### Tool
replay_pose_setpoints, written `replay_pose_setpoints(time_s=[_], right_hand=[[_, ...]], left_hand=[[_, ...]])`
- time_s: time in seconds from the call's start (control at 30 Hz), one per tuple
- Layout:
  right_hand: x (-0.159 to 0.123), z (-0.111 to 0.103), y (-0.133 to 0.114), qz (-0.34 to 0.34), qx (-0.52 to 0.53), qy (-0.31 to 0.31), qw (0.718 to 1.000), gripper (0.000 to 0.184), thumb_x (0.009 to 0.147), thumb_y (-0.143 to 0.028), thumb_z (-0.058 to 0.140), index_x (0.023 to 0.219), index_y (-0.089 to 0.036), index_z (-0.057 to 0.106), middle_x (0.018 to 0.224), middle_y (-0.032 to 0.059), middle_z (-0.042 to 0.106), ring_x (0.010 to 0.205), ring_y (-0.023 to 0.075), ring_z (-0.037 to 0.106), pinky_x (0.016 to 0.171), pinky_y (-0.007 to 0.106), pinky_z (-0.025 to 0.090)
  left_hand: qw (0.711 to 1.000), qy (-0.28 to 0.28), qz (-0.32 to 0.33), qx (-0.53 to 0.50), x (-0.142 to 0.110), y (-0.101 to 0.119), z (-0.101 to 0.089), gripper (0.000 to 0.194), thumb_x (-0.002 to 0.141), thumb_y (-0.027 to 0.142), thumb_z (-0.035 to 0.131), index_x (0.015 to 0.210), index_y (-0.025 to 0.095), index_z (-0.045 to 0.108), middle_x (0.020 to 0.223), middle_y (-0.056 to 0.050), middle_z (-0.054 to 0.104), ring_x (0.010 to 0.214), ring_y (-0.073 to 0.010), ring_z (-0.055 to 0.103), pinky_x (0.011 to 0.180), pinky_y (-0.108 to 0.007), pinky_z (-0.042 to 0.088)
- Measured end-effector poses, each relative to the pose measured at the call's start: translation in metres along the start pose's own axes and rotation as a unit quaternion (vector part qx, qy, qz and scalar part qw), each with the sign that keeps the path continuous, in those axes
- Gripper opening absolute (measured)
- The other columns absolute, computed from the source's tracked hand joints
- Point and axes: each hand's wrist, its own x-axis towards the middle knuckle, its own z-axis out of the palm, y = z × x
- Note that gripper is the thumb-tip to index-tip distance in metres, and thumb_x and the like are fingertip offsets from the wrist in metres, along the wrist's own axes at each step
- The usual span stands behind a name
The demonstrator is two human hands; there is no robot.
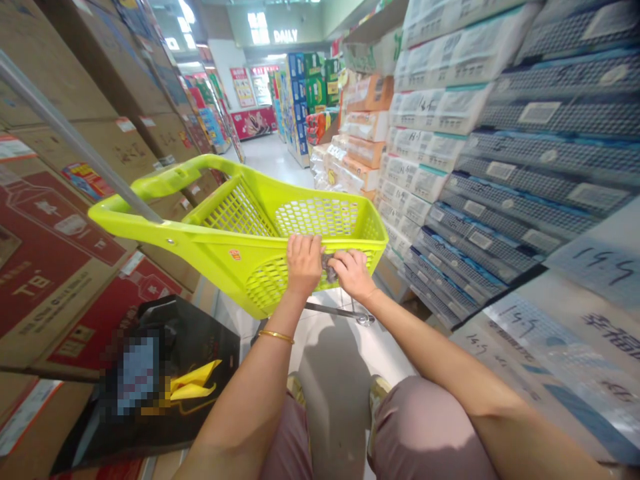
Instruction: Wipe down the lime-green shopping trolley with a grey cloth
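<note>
A lime-green plastic shopping basket on a wheeled frame stands tilted in the store aisle in front of me. My left hand grips its near rim, fingers curled over the edge. Beside it, my right hand is closed on a small grey cloth pressed against the same rim. The two hands almost touch. A gold bangle sits on my left wrist. My knees show at the bottom of the view.
Stacked cardboard cartons line the left side. Shrink-wrapped packs are piled high on the right. A black bag with something yellow inside sits at lower left. A grey metal pole slants across. The tiled aisle floor runs ahead.
</note>
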Motion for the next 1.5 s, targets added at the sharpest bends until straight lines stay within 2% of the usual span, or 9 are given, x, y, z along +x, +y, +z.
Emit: replay_pose_setpoints(time_s=[0.13,0.23,0.43,0.67,0.8,1.07,1.23,1.4,1.5], right_hand=[[0.025,-0.013,-0.002,0.034,0.004,0.070,0.997,0.028,0.091,-0.021,0.039,0.102,-0.030,0.063,0.103,0.0033,0.058,0.099,0.0200,0.036,0.087,0.035,0.028],[0.030,-0.013,-0.003,0.052,0.015,0.082,0.995,0.029,0.091,-0.020,0.038,0.101,-0.030,0.063,0.104,0.0039,0.056,0.101,0.0204,0.035,0.088,0.036,0.028],[0.011,0.007,-0.003,0.040,0.022,0.035,0.998,0.027,0.090,-0.020,0.040,0.098,-0.030,0.064,0.102,0.0033,0.056,0.096,0.0199,0.036,0.085,0.034,0.027],[-0.013,0.021,-0.011,-0.082,0.013,-0.035,0.996,0.022,0.090,-0.023,0.044,0.101,-0.029,0.063,0.103,0.0017,0.061,0.092,0.0180,0.037,0.081,0.033,0.026],[0.001,0.012,-0.015,-0.070,0.004,0.012,0.997,0.023,0.091,-0.024,0.043,0.102,-0.028,0.062,0.102,0.0020,0.062,0.092,0.0186,0.037,0.079,0.033,0.025],[0.038,-0.008,-0.020,0.020,-0.001,0.099,0.995,0.028,0.092,-0.023,0.038,0.106,-0.029,0.062,0.105,0.0033,0.059,0.095,0.0195,0.037,0.084,0.035,0.025],[0.017,0.006,-0.021,0.000,-0.001,0.030,1.000,0.025,0.091,-0.024,0.041,0.103,-0.029,0.062,0.102,0.0041,0.059,0.090,0.0188,0.038,0.079,0.033,0.025],[-0.012,0.017,-0.021,-0.070,-0.002,-0.059,0.996,0.022,0.091,-0.026,0.043,0.101,-0.027,0.062,0.102,0.0040,0.060,0.089,0.0184,0.038,0.078,0.032,0.026],[-0.016,0.016,-0.020,-0.070,0.005,-0.066,0.995,0.022,0.091,-0.023,0.043,0.101,-0.026,0.062,0.102,0.0042,0.060,0.089,0.0184,0.038,0.078,0.032,0.026]], left_hand=[[1.000,0.005,-0.014,-0.022,-0.002,0.000,0.002,0.034,0.088,0.024,0.033,0.113,0.016,0.055,0.104,-0.010,0.058,0.107,-0.0227,0.047,0.109,-0.043,0.019],[0.999,0.000,-0.021,-0.038,-0.001,-0.001,0.001,0.034,0.086,0.022,0.034,0.112,0.016,0.055,0.104,-0.010,0.057,0.107,-0.0225,0.045,0.110,-0.043,0.017],[0.999,-0.001,-0.029,-0.045,0.003,-0.006,-0.002,0.029,0.089,0.026,0.032,0.102,0.017,0.056,0.099,-0.009,0.057,0.102,-0.0216,0.046,0.108,-0.042,0.020],[0.997,0.024,-0.021,-0.068,0.004,-0.021,-0.002,0.028,0.090,0.029,0.031,0.097,0.017,0.056,0.095,-0.009,0.056,0.099,-0.0229,0.046,0.107,-0.045,0.021],[0.996,0.049,-0.010,-0.068,0.001,-0.026,0.000,0.028,0.090,0.030,0.032,0.098,0.017,0.056,0.095,-0.009,0.056,0.099,-0.0225,0.046,0.107,-0.045,0.022],[0.995,0.039,-0.018,-0.085,-0.002,-0.029,-0.001,0.028,0.087,0.024,0.033,0.102,0.017,0.056,0.099,-0.009,0.056,0.104,-0.0228,0.045,0.109,-0.047,0.018],[0.996,0.038,-0.013,-0.082,0.000,-0.031,-0.002,0.026,0.088,0.027,0.034,0.098,0.017,0.057,0.097,-0.009,0.057,0.101,-0.0225,0.047,0.108,-0.047,0.021],[0.995,0.038,-0.012,-0.086,-0.001,-0.034,-0.004,0.028,0.090,0.028,0.033,0.101,0.017,0.056,0.101,-0.009,0.058,0.106,-0.0222,0.047,0.110,-0.048,0.019],[0.995,0.046,-0.014,-0.085,-0.005,-0.033,-0.003,0.031,0.092,0.028,0.031,0.109,0.016,0.055,0.109,-0.010,0.058,0.117,-0.0223,0.045,0.112,-0.048,0.017]])
